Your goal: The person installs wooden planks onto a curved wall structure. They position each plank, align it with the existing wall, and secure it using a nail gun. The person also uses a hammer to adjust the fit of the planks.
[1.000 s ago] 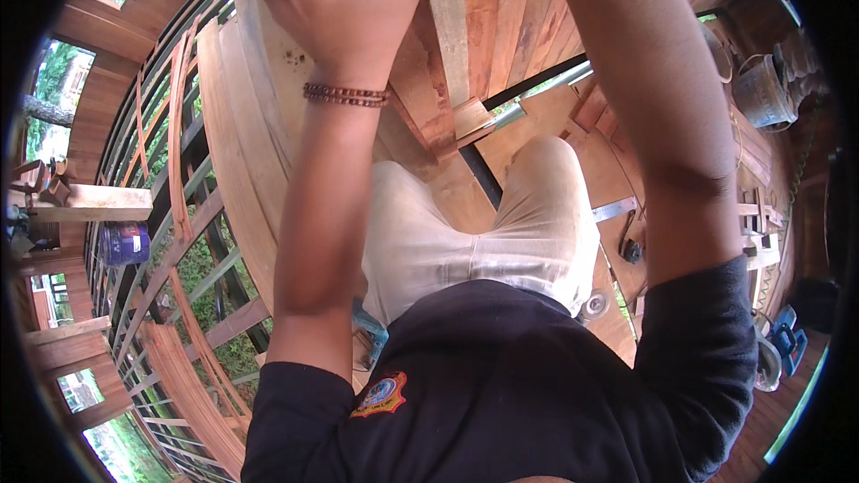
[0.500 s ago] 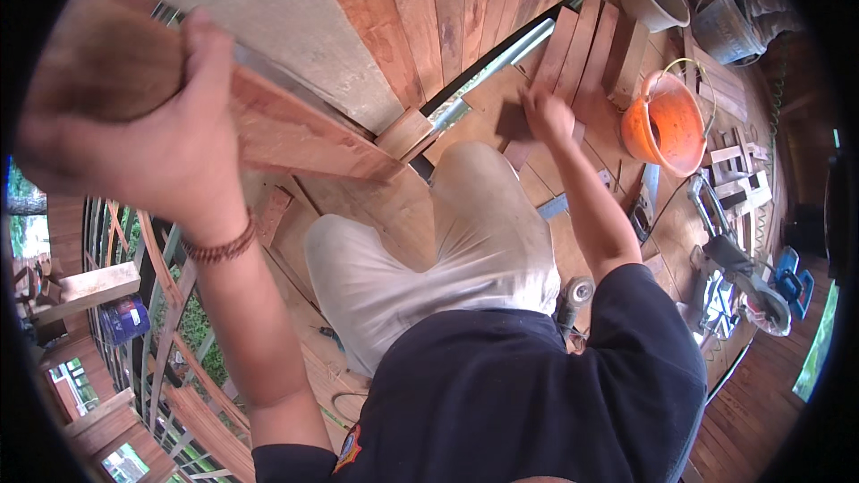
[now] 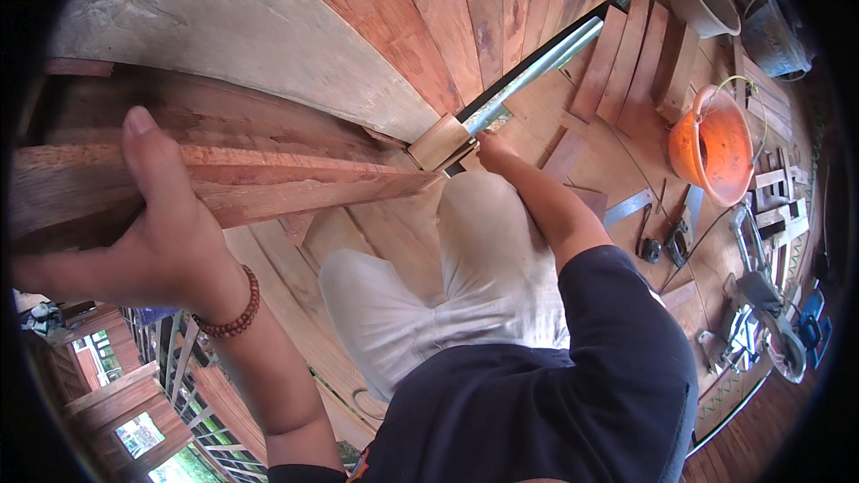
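My left hand [image 3: 170, 241] grips a long reddish wooden board [image 3: 322, 186] at its near end, thumb over it. The board runs away from me toward a small light wooden block [image 3: 440, 143] at the foot of a slatted wooden wall [image 3: 420, 9] with a wide grey panel [image 3: 233, 27]. My right hand [image 3: 497, 150] reaches just past my knee, fingers curled beside that block and the dark gap at the wall's foot; what they hold is hidden or too small to make out.
Right: loose planks [image 3: 626, 63], an orange bucket [image 3: 680, 143], two grey buckets [image 3: 702, 4], a square [image 3: 626, 207], hand tools [image 3: 676, 241] and a saw machine [image 3: 774, 331] lie on the plywood floor [image 3: 546, 103]. Lower left is an open lattice of beams [image 3: 206, 394].
My left hand has come down and left with the board in it, which now lies lower in view. My right hand has moved from the loose planks inward and lower, to beside the small block.
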Action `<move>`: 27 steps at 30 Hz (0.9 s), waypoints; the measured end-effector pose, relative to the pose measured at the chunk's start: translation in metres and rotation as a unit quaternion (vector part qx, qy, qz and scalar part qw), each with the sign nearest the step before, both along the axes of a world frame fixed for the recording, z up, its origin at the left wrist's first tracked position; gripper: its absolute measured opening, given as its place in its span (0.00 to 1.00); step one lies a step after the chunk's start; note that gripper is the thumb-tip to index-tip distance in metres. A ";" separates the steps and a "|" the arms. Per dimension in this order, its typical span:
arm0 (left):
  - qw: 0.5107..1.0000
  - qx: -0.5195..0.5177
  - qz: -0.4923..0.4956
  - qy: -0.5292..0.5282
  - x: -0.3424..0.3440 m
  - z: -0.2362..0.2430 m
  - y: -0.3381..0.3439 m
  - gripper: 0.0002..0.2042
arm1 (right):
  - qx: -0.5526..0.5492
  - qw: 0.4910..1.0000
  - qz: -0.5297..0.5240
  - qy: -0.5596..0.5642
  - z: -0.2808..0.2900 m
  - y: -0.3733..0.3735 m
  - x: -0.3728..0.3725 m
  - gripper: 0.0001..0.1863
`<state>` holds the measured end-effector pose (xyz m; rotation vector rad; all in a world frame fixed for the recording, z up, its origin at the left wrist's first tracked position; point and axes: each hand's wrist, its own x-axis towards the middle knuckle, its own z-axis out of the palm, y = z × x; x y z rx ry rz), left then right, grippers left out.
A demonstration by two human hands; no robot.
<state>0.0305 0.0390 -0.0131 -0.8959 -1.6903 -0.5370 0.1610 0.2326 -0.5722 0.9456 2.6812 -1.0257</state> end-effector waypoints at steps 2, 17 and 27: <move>1.000 0.003 0.025 0.001 0.000 -0.006 -0.009 0.45 | -0.041 0.998 0.001 -0.044 0.045 -0.012 -0.008 0.12; 0.997 -0.016 0.050 0.049 0.002 0.001 -0.006 0.49 | -0.180 0.950 -0.254 0.028 0.108 0.034 0.216 0.12; 0.994 0.036 0.029 0.094 0.002 0.001 -0.009 0.62 | -0.079 0.786 -0.602 0.116 0.050 -0.097 0.292 0.14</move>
